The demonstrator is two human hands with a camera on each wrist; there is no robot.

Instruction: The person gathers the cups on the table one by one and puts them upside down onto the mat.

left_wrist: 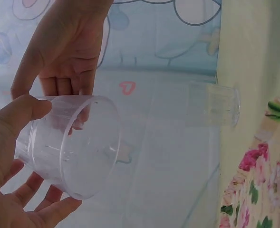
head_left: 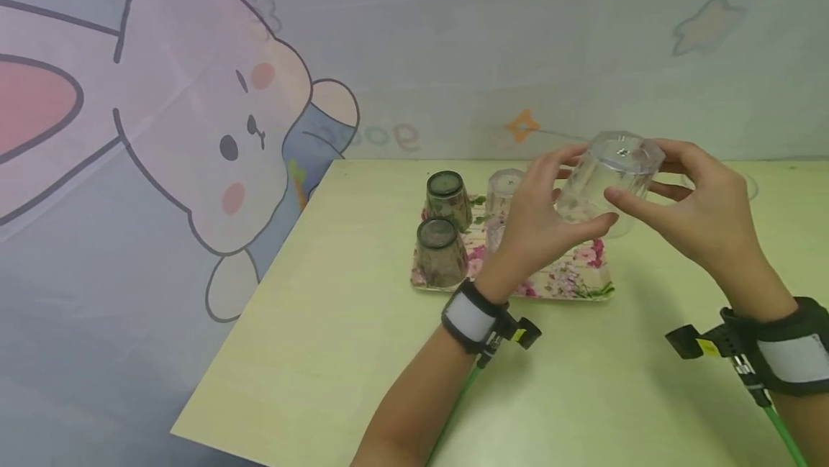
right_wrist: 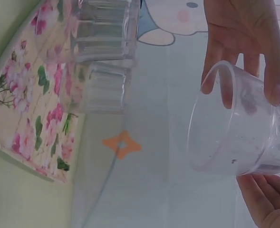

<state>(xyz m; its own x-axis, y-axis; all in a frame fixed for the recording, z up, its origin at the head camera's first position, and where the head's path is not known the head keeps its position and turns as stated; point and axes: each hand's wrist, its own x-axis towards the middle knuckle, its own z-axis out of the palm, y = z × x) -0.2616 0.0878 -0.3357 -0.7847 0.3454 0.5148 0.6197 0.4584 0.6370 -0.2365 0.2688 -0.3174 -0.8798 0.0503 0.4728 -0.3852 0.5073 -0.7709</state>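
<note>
Both hands hold a clear plastic cup point(head_left: 618, 172), raised over the right part of the tray, its base up and tilted. My left hand point(head_left: 534, 211) grips its left side, with the thumb low near the rim. From the other side my right hand point(head_left: 702, 201) grips it, thumb across the front. In the left wrist view the left hand point(left_wrist: 11, 166) has thumb and fingers around the cup point(left_wrist: 78, 145). The right wrist view shows the cup's round open mouth, and nothing is visible inside. Part of the right hand point(right_wrist: 268, 204) is cut off there.
A flower-patterned tray point(head_left: 576, 283) lies on the light table point(head_left: 350, 323). On its left are two upside-down dark cups point(head_left: 447, 197); clear cups point(head_left: 501, 190) stand beside them, partly behind the left hand. Another clear cup point(head_left: 751, 186) is behind the right hand.
</note>
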